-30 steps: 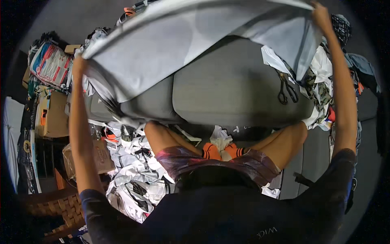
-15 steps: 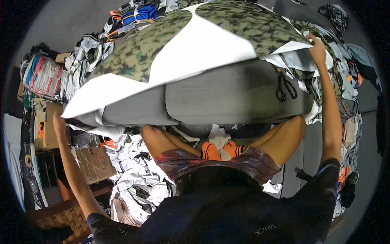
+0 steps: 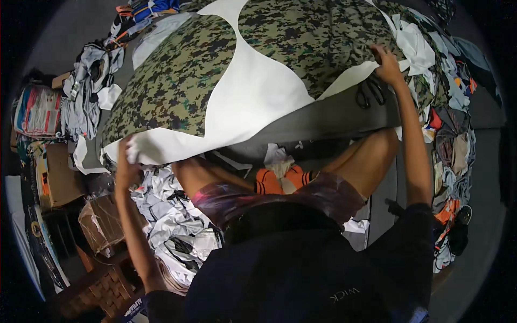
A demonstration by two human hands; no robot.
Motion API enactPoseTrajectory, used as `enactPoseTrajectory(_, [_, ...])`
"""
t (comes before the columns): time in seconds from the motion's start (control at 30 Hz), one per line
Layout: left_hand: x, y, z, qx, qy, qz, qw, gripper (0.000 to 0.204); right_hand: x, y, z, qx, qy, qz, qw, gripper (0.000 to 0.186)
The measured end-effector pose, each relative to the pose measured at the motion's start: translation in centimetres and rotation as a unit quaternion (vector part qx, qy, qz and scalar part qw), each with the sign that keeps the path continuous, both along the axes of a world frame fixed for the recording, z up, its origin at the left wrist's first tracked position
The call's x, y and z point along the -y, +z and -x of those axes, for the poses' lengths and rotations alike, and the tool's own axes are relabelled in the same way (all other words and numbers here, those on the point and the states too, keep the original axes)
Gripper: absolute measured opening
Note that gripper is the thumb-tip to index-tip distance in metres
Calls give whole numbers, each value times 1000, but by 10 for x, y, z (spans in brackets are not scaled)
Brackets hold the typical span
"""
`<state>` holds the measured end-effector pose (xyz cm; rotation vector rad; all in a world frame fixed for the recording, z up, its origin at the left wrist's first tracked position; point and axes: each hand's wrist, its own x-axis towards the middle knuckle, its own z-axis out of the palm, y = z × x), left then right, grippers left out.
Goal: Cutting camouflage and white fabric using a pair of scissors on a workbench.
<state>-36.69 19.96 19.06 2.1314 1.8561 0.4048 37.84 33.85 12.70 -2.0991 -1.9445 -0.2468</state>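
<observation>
A large fabric sheet with printed camouflage panels and white gaps [image 3: 253, 97] lies in a dome-like spread across the grey cushioned surface [image 3: 334, 118] before me. At its near left corner my left hand [image 3: 127, 161], slightly blurred, is closed on the white edge. My right hand [image 3: 388, 65] is at the sheet's near right edge, its fingers apart and stretched over the camouflage print. Just below that hand, black-handled scissors [image 3: 370, 94] rest on the grey surface, partly under the sheet's edge.
Crumpled white and grey cloth [image 3: 180, 226] is heaped left of my legs, beside a cardboard box [image 3: 105, 223]. A plastic-wrapped stack [image 3: 40, 110] stands at far left. Fabric scraps [image 3: 455, 145] line the right side. My crossed legs [image 3: 371, 161] are close to the sheet.
The raised near edge of the sheet has come down and settled. My left hand has moved right, my right hand left, and the right fingers have spread from the edge they pinched.
</observation>
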Motion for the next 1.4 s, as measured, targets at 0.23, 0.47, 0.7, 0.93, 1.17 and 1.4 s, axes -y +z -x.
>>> enactPoseTrajectory(0.23, [-66,9,-200,148,-126,12,981,43,31,12,72,-280,31,23,959,21])
enactPoseTrajectory(0.47, [-138,-59,-125,-3,55,-107,993,35,32,11,128,-329,89,-38,939,18])
enactPoseTrajectory(0.7, [-146,-73,50,-122,176,-184,959,38,3,-4,165,-317,169,-101,928,21])
enactPoseTrajectory(0.93, [-196,-32,78,-120,77,74,987,25,-48,-27,142,-148,99,-34,983,16])
enactPoseTrajectory(1.17, [-335,41,81,-207,210,-120,948,31,-117,-18,133,-158,103,25,982,14])
enactPoseTrajectory(1.4, [-249,22,-149,119,-2,-131,984,23,1,12,171,-392,236,24,889,30])
